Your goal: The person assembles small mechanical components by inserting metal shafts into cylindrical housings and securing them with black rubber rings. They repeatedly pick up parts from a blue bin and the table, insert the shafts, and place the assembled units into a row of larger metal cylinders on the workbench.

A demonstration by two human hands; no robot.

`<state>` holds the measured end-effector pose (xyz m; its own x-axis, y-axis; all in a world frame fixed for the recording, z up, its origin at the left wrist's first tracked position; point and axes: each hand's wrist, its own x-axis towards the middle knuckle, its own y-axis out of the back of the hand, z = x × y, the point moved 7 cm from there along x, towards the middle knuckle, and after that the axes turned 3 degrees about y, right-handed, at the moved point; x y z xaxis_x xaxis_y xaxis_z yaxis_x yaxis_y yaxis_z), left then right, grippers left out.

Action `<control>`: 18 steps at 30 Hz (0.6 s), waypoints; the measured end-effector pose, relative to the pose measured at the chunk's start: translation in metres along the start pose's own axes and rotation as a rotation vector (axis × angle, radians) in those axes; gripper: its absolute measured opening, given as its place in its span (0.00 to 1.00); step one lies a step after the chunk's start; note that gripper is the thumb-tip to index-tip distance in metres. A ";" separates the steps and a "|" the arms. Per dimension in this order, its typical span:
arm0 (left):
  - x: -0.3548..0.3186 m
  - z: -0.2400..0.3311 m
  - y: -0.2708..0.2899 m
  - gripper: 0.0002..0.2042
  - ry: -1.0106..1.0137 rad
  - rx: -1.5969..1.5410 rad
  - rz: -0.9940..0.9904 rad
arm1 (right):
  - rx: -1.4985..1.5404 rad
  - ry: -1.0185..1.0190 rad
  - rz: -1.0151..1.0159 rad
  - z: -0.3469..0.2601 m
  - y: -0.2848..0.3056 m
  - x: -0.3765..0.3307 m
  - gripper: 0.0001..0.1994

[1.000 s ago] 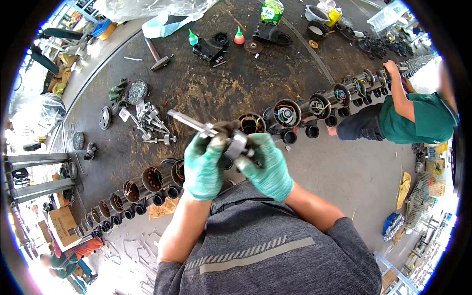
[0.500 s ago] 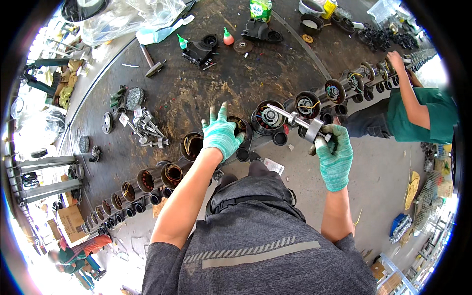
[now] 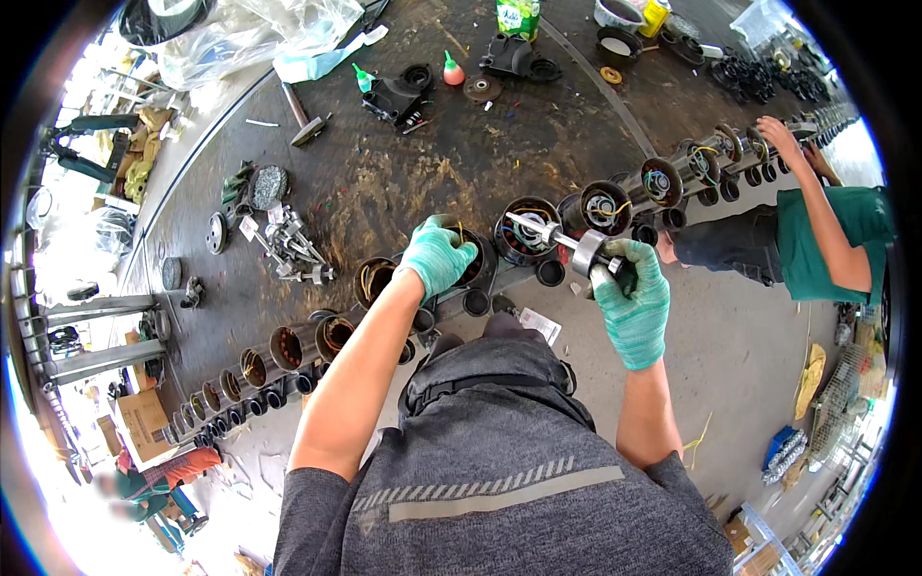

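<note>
My left hand, in a green knit glove, curls its fingers over the rim of a dark round motor housing, hiding part of its opening. In my gloved right hand is a motor rotor, a bright steel cylinder on a thin shaft. Its shaft points up and left, over the neighbouring motor housing, which has wires inside. From this view I cannot tell whether the shaft tip touches that housing. Another housing with a yellow wire stands just right of it.
The housings run in a long row along the edge of the dark table. Several loose rotors lie at left, near a hammer. Two small bottles stand farther back, one by a black casting. At right, a co-worker's arm reaches the row.
My left hand's spread fingers have curled down onto the housing rim. My right hand has brought the rotor left and slightly down, its shaft now over the wired housing.
</note>
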<state>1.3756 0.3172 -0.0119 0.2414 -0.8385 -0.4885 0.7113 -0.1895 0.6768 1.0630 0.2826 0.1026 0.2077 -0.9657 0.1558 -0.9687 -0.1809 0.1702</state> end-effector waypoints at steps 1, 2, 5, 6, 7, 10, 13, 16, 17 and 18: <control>0.005 -0.006 -0.003 0.20 0.007 -0.020 -0.042 | -0.007 -0.002 -0.009 0.000 -0.002 0.000 0.14; 0.010 -0.011 -0.005 0.21 0.012 -0.041 -0.085 | -0.015 -0.003 -0.015 0.001 -0.004 0.000 0.14; 0.005 0.008 0.009 0.25 0.030 -0.016 -0.211 | -0.030 -0.023 -0.026 0.003 -0.008 -0.002 0.15; 0.003 0.012 0.011 0.25 0.016 0.008 -0.237 | -0.031 -0.030 -0.032 0.004 -0.010 -0.003 0.15; 0.000 0.015 0.013 0.26 0.001 0.031 -0.263 | -0.032 -0.036 -0.044 0.007 -0.012 -0.004 0.15; -0.007 0.027 0.016 0.30 -0.040 0.107 -0.352 | 0.003 -0.047 -0.067 0.010 -0.019 -0.008 0.15; -0.018 0.034 0.011 0.32 -0.180 0.427 -0.258 | -0.095 0.014 -0.102 -0.008 -0.026 -0.007 0.16; -0.048 0.067 0.029 0.27 -0.121 0.660 -0.076 | -0.152 0.076 -0.096 -0.014 -0.027 -0.006 0.16; -0.055 0.073 0.033 0.20 -0.183 0.751 0.048 | -0.157 0.082 -0.098 -0.018 -0.030 -0.005 0.16; -0.051 0.073 0.030 0.19 -0.249 0.805 -0.003 | -0.162 0.089 -0.099 -0.021 -0.031 -0.005 0.16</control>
<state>1.3361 0.3174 0.0733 0.0206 -0.9077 -0.4191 0.0008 -0.4192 0.9079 1.0952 0.2966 0.1173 0.3188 -0.9232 0.2145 -0.9099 -0.2347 0.3420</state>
